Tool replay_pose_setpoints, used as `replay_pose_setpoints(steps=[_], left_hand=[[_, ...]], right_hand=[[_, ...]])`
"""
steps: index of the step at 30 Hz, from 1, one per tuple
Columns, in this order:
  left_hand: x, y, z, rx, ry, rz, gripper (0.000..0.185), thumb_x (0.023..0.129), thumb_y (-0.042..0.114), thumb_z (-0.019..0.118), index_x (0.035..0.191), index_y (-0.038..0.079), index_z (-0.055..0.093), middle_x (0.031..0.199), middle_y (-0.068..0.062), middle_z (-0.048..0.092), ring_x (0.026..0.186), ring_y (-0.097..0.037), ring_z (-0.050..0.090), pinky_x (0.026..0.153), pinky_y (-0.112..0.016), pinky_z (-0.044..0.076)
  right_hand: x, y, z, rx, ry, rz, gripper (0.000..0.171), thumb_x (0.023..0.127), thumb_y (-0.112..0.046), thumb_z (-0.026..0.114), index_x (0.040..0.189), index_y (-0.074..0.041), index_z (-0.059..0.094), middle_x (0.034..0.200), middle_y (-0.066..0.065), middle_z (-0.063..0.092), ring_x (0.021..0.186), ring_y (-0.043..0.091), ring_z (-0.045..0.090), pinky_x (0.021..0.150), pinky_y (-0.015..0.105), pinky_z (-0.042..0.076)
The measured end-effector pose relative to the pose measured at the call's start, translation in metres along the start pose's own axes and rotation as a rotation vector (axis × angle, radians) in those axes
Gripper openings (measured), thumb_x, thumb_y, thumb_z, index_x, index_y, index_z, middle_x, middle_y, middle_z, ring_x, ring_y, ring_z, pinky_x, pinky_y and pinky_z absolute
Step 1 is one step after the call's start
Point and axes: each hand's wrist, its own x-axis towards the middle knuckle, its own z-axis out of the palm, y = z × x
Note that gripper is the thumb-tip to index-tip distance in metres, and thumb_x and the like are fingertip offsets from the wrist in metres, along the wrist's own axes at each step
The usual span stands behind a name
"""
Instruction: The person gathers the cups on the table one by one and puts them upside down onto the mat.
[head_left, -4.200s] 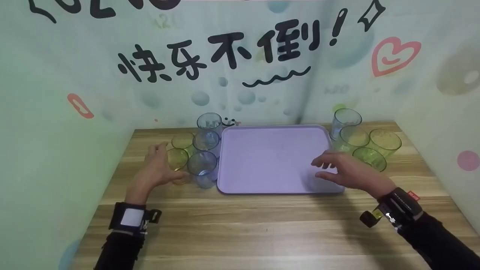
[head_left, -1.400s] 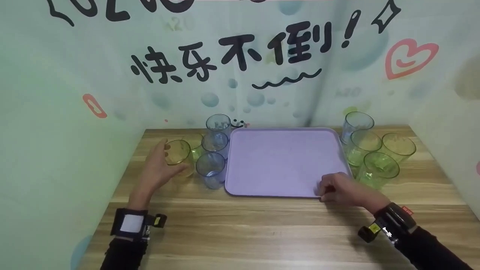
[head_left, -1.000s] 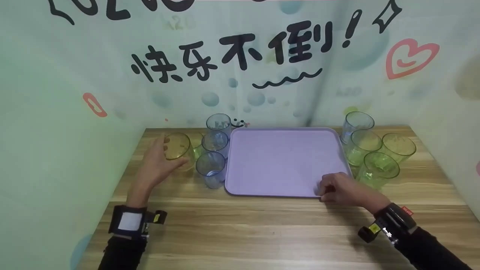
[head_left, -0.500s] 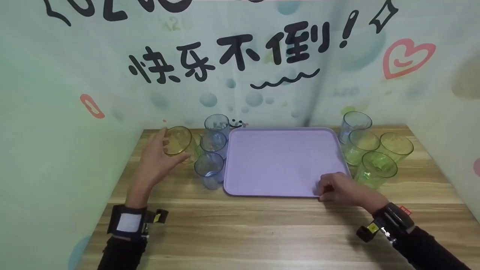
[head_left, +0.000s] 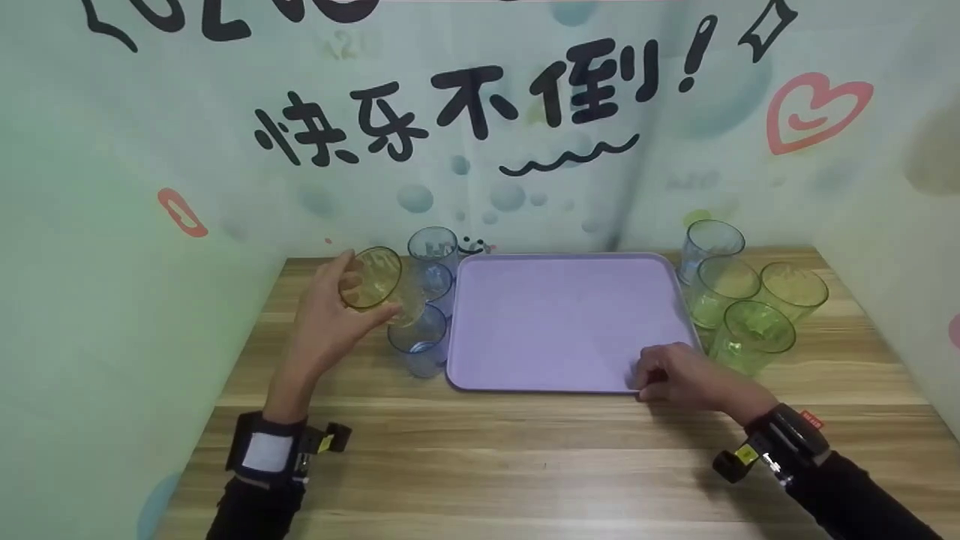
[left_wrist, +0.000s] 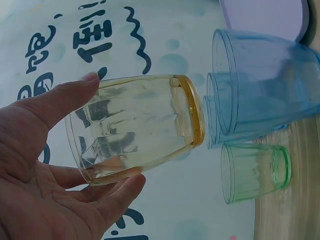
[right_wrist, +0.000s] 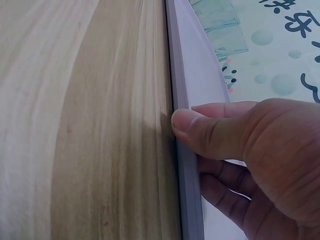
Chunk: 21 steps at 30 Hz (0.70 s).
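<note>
Yellow cup [head_left: 373, 279] tilts, mouth toward camera, clasped by left hand [head_left: 328, 322]; right hand [head_left: 679, 375] pinches tray [head_left: 562, 315].

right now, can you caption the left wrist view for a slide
Left hand holds a yellow cup tilted on its side, with blue cups and a green cup beyond it.

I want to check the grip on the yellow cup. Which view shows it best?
The left wrist view: the yellow cup fills the frame, tilted, gripped by the left hand. The head view shows it small; the right wrist view misses it.
</note>
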Motion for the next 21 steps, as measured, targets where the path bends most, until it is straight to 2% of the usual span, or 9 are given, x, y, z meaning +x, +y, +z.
replay_pose_setpoints(steps=[11,21], left_hand=[[-0.004,0.008,0.008,-0.044,0.006,0.04,0.097,0.068,0.042,0.081,0.142,0.001,0.033,0.134,-0.014,0.043,0.116,-0.03,0.047,0.093,-0.045,0.039],[-0.007,0.013,0.015,-0.066,0.01,0.014,0.097,0.067,0.048,0.079,0.142,0.005,0.034,0.139,-0.013,0.039,0.121,-0.028,0.042,0.095,-0.046,0.037]], right_hand=[[-0.002,0.001,0.002,-0.005,0.02,-0.006,0.019,0.07,-0.005,0.079,0.082,-0.016,0.069,0.077,-0.009,0.059,0.071,0.008,0.057,0.064,0.027,0.049],[-0.002,0.001,0.002,-0.007,0.025,-0.016,0.018,0.071,-0.006,0.078,0.083,-0.015,0.068,0.078,-0.009,0.059,0.072,0.009,0.057,0.064,0.027,0.049]])
